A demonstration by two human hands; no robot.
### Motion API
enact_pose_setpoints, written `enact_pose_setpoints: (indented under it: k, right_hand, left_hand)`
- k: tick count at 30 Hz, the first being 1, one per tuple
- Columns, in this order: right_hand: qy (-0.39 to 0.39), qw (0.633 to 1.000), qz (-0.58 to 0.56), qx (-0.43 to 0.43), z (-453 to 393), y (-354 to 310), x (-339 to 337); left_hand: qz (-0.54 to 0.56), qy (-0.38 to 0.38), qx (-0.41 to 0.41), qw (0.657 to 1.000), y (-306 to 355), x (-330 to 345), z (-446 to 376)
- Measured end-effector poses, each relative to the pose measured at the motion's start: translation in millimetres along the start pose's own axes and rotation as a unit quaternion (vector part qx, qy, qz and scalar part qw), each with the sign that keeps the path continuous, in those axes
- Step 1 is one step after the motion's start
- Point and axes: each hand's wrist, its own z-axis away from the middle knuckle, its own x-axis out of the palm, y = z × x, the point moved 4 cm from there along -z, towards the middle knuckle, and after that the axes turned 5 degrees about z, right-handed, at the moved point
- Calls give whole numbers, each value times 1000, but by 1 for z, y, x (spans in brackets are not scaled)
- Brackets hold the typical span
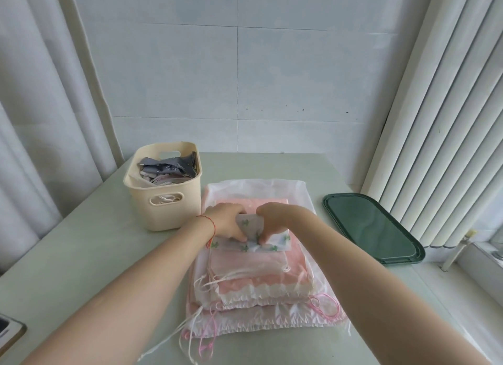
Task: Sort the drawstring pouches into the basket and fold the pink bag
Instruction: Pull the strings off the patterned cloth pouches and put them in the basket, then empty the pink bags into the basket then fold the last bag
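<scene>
With several pouches already in the basket, my left hand and right hand pinched a clover-print pouch atop the remaining stack beside it.

Both bare forearms extend forward from the lower corners and converge at centre, wrists nearly level. Left hand lies knuckles up, a thin red string around its wrist, fingers curled and thumb tip pinching the small patterned pouch. Right hand mirrors it, fingers bent downward with the tips pinching the same pouch just beside the left thumb; how far its fingers wrap underneath is probably not resolvable from this angle.
</scene>
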Motion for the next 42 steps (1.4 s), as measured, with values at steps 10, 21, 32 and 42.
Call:
enact_pose_setpoints:
  k: [10, 21, 32, 42]
  right_hand:
    - [34, 998, -45, -32, 37, -5, -60]
    - [365, 914, -134, 117, 56, -17, -134]
    - [479, 876, 10, -59, -28, -163, -170]
    - [288, 933, 197, -93, -100, -193, -139]
  left_hand:
    - [41, 51, 34, 997, 14, -36, 11]
    - [163, 454, -49, 875, -47, -116, 75]
    - [344, 308, -222, 859, -171, -112, 80]
    - [44, 355, -66, 932, -174, -137, 55]
